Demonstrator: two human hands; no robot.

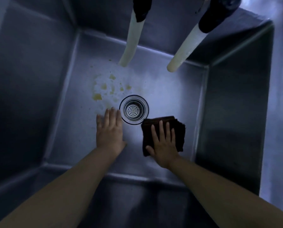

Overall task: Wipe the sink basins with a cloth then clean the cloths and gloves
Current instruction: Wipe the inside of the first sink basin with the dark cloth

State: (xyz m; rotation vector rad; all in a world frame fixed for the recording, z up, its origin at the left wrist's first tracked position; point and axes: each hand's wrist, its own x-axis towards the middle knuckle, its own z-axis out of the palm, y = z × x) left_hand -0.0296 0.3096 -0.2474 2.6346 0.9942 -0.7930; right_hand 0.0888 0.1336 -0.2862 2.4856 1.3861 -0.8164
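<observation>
Your arms: both bare forearms reach down from the near edge into one deep steel sink basin (236, 112).
Right hand: your right hand (163, 145) lies flat, palm down, on a dark folded cloth (178, 127); the fingers (161, 129) are spread and pressing on it, not pinching it.
Cloth: it rests on the basin floor, just right of the drain (134, 109) and touching or nearly touching the drain's rim.
Left hand: your left hand (109, 130) is empty and flat on the basin floor, fingers close together, fingertips beside the drain's left rim.
Dirt: yellowish blotches (103, 89) and pale film lie on the floor beyond your left hand, up and left of the drain.
Far end: two pale hoses (132, 40) hang down from dark fittings at the far wall; whether water is running from them, I cannot tell.
Step in hand: the first one, it seems, wiping the basin floor with the cloth.
Next move: likely to slide the cloth left and away, past the drain, and rub the yellow patch with firm pressure.
Gloves: none in view.
</observation>
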